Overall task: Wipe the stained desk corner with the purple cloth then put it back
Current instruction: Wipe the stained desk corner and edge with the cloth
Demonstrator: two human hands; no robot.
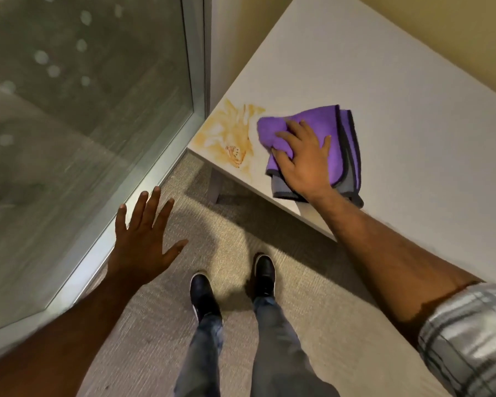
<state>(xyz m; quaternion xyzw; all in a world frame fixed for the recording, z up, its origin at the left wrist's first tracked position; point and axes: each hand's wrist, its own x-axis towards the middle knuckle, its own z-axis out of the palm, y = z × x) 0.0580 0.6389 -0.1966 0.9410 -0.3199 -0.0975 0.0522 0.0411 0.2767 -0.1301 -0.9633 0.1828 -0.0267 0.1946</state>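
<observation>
A purple cloth (338,130) with grey edging lies folded on the white desk (398,104), near its front edge. My right hand (301,159) presses flat on the cloth, fingers bunching its left end. Just left of the cloth, an orange-yellow stain (229,136) is smeared over the desk's near left corner. My left hand (145,239) hovers over the carpet below and left of the desk, fingers spread, holding nothing.
A glass panel in a metal frame (192,81) stands close to the desk's left side. A desk leg (216,184) drops to the beige carpet (312,282). My two black shoes (232,285) stand in front of the desk. A yellowish wall (455,21) runs behind the desk.
</observation>
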